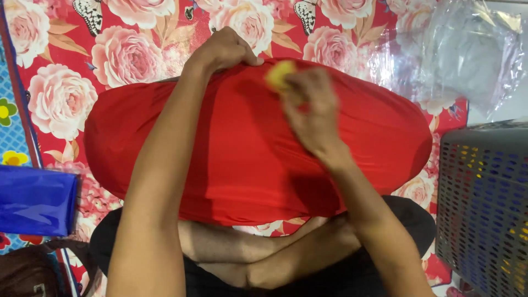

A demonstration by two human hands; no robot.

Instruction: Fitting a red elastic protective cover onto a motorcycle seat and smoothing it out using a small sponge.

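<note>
The red cushion (247, 148) lies on the rose-patterned sheet (60, 93). The left hand (223, 50) pinches its far edge; the right hand (311, 110), blurred, grips a small yellow piece (279, 73) above it.

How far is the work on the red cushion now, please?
Done: the red cushion looks stuffed full and rests on the lap. In hand: the left hand pinches its far edge, and the right hand, blurred, holds a small yellow thing there. Left: whether that edge is closed cannot be seen.
</note>
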